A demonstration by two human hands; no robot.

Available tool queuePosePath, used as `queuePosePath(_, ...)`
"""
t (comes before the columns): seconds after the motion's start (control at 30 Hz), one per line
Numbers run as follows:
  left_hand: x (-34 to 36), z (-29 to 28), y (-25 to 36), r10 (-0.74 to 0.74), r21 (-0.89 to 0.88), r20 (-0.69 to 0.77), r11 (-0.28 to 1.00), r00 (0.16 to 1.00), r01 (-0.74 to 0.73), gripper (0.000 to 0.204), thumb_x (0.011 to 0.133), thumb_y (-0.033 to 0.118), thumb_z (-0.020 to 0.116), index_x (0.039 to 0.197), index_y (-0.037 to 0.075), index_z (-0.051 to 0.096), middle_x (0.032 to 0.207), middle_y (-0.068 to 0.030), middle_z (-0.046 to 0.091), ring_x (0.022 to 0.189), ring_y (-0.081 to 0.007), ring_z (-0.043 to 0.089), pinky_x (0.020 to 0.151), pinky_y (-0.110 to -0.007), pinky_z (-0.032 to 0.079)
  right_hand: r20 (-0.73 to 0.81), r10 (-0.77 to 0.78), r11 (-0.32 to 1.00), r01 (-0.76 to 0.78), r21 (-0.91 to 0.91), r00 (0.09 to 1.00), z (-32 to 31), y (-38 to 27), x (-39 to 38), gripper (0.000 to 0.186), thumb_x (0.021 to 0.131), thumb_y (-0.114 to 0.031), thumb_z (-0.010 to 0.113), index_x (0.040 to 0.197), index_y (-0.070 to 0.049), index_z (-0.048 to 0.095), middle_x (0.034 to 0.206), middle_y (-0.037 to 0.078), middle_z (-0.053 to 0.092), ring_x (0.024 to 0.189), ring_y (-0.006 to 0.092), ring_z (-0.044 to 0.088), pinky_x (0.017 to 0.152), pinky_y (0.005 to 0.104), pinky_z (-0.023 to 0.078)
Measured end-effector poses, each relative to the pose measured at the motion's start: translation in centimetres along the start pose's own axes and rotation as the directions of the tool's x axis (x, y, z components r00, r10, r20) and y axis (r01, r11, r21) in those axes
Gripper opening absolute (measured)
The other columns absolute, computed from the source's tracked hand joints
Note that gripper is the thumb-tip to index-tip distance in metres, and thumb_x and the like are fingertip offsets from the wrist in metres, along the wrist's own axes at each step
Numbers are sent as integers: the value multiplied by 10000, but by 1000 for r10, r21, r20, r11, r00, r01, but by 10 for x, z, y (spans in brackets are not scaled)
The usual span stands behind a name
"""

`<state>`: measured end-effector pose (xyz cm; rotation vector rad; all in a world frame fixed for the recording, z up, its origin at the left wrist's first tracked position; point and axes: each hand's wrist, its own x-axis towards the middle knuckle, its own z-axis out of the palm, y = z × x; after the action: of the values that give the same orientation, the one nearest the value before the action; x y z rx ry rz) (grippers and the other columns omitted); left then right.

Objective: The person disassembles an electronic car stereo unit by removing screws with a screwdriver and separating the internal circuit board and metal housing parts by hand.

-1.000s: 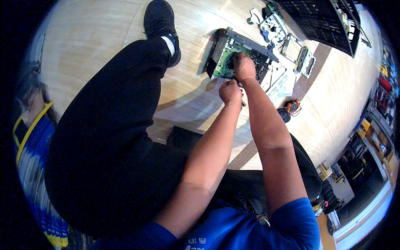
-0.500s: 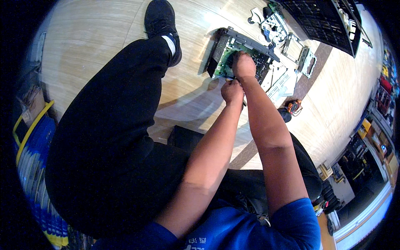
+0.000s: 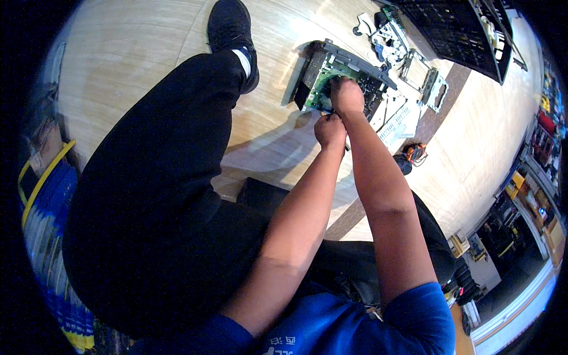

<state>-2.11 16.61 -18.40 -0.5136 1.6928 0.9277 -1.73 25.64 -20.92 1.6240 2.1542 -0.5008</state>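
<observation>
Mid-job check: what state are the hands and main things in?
Green circuit board: exposed, partly hidden by the right hand
Black chassis: open on top
Slotted metal plate: loose, outside the chassis
Black shoe: worn
Right hand: over the board, fingertips indistinct
Left hand: near the chassis, grip unclear

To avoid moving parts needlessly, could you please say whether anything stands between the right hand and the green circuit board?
Nothing visible does; the right hand is over the green circuit board, hiding what lies directly beneath it.
</observation>
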Motion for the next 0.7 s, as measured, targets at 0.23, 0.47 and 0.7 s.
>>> queuePosePath(0.23,23,7,-24,247,4,-84,969,965,-248,197,803,74,487,800,-11,664,746,-155,648,730,-201,640,647,-320,496,-175,-113,980,139,144,978,-50,7,-68,193,838,-200,573,882,-13,595,859,234,607,795,401,607,709,477,492)
queuePosePath(0.47,-6,10,2,18,-534,277,834,961,138,294,859,-45,420,1133,-5,521,835,-121,600,658,-187,567,571,-301,468,-74,-97,906,119,407,992,-63,25,-132,157,874,-124,545,956,-6,608,870,215,641,773,385,624,697,440,494)
queuePosePath(0.7,-3,9,12,133,-637,181,771,975,13,602,902,-5,417,1448,139,209,866,-83,580,668,-177,573,582,-312,496,-281,-34,899,152,410,959,-59,11,-116,126,821,-67,590,924,-7,631,846,192,632,799,378,607,718,426,488)
